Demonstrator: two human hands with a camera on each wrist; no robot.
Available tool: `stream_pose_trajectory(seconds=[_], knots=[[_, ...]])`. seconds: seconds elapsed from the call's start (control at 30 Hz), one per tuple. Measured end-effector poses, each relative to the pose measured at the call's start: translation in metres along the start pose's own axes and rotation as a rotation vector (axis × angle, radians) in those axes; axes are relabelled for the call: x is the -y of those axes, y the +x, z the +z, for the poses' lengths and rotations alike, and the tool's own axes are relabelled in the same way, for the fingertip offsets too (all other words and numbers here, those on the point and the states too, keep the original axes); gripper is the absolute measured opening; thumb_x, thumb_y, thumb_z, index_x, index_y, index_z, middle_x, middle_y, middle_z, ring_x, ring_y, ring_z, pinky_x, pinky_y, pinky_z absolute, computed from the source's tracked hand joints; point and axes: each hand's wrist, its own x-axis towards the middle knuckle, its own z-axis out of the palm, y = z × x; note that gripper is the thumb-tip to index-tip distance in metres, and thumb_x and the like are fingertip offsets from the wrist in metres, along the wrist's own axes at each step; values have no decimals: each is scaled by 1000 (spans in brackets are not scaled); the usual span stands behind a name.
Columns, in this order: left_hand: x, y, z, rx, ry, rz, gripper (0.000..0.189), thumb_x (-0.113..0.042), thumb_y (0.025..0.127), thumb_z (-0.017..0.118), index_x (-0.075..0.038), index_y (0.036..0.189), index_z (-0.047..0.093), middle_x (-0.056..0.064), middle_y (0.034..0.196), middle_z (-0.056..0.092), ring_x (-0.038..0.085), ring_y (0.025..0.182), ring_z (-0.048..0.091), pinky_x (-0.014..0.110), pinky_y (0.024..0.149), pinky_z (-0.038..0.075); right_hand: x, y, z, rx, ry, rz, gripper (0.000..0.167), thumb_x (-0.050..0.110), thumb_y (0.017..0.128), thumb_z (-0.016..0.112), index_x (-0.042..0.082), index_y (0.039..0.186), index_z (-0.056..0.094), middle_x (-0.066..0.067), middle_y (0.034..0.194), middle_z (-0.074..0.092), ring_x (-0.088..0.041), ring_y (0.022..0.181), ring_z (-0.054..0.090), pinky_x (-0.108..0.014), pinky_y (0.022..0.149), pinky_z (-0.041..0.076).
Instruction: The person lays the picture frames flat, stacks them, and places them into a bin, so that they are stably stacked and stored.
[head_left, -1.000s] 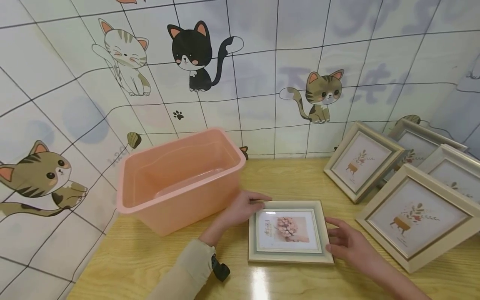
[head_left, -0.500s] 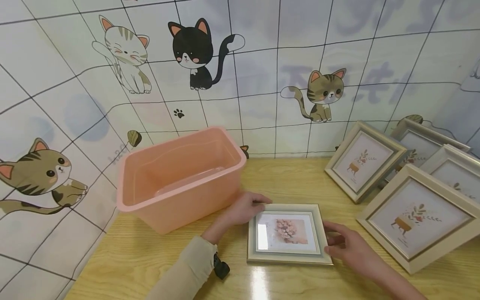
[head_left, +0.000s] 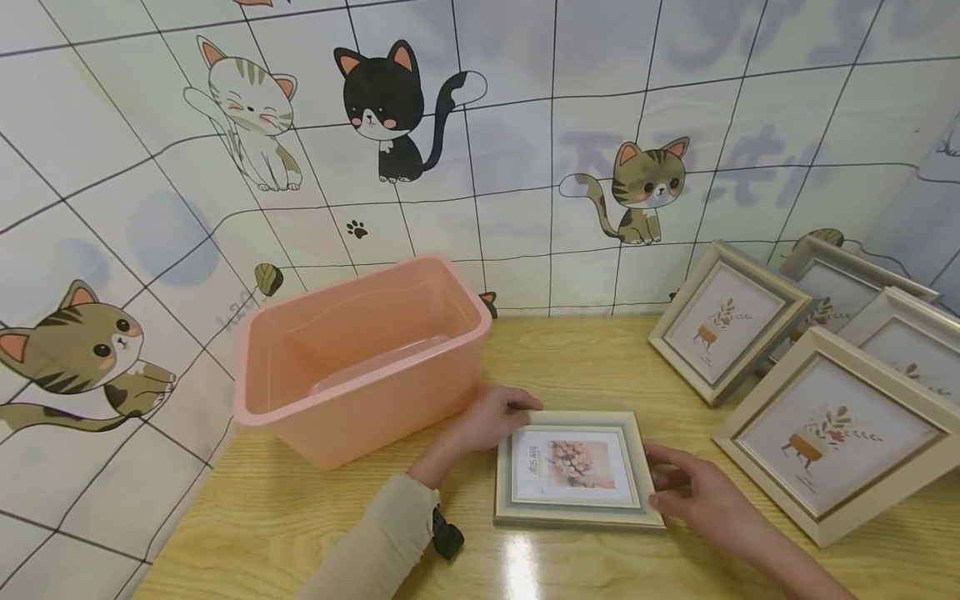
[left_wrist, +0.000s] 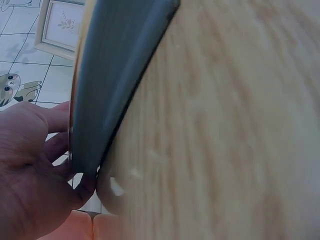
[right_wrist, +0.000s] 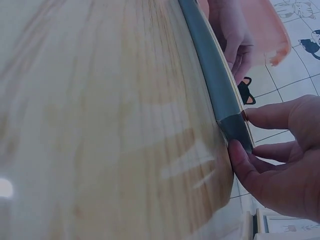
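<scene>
1. The picture frame (head_left: pixel 581 471) with the flower print lies face up near the middle of the desk (head_left: pixel 577 358), just to the right of the pink tub (head_left: pixel 390 408), between the two hands.
2. The left hand (head_left: pixel 491 421) is at the frame's far left corner, its fingers curled in and pinching the edge.
3. The right hand (head_left: pixel 697 492) is on the right edge, fingers and thumb set close together and holding the rim.
4. Over the last second the frame's far edge has dropped slightly nearer in the head view, and the bright patch of glare on its glass has gone, so its tilt seems to have altered a little. Both hands have kept to nearly the same places.
5. I judge this a small adjustment: the frame is under control from both sides and has hardly travelled. The wrist views are dim and soft, so whether its underside rests fully on the desk is hard to tell.
6. To the right, a near standing frame (head_left: pixel 832 433) leans back, with a far standing frame (head_left: pixel 723 321) beyond it and others behind. A cat-print wall covering (head_left: pixel 510 167) runs along the far side.
</scene>
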Motion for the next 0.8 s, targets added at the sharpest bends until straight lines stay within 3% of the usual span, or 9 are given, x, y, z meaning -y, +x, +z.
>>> stream_pose_trajectory(seconds=[0.33,0.6,0.8], knots=[[2,4,1,-7,19,-25,22,-5,102,62,-10,115,78,3,118,73,12,105,63,27,87,51,1,-2,-1,-15,-18,34,65,1,87,77,-17,142,46,-31,132,56,-31,102,66,-30,74,57],[7,3,-1,1,8,-24,21,-6,102,62,-8,116,77,5,120,73,15,111,64,28,91,51,2,2,-1,-9,-41,24,64,1,86,79,-17,140,49,-32,132,56,-30,101,66,-29,72,56],[10,2,-4,6,-1,-41,21,-7,103,61,-8,116,77,5,120,73,16,112,64,32,94,51,3,0,-5,15,-102,20,60,15,96,73,-12,143,48,-28,135,58,-28,103,66,-35,77,55]])
